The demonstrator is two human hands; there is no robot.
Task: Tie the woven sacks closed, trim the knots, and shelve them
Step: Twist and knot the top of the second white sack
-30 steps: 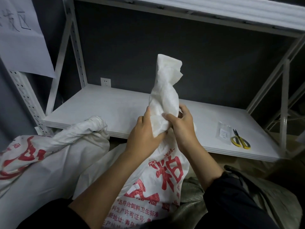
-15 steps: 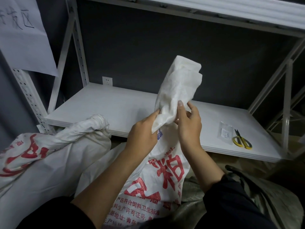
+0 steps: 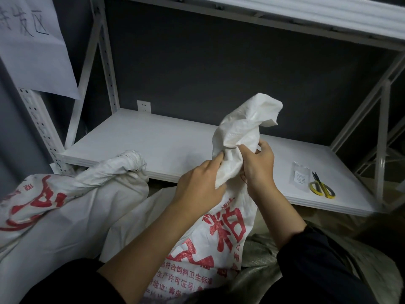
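Closest in were the dark sleeves (image 3: 317, 264), pushed up off both forearms, and between the arms stood the sack (image 3: 219, 233), white with big red print, leaning against the person in front of the shelf. Both hands were up at its gathered neck: the left hand (image 3: 197, 183) had its fingers curled around the bunched fabric from the left, and the right hand (image 3: 258, 165) was gripping the same bunch from the other side, thumb and fingers pinching a fold. The loose top of the sack flopped up and over to the right above the hands, not tied at all. A greyish bag (image 3: 258, 260) was crumpled low on the right, touching the sack. On the left lay a second sack (image 3: 65, 205), same red print, with its top twisted into a rope. Behind all that was the white shelf board (image 3: 153, 141), with yellow-handled scissors (image 3: 322, 187) near its right front edge and a small clear packet (image 3: 301, 177) just beside them. Further back, a wall socket (image 3: 143, 105) on the dark wall, and a paper sign (image 3: 32, 40) with handwriting hung top left
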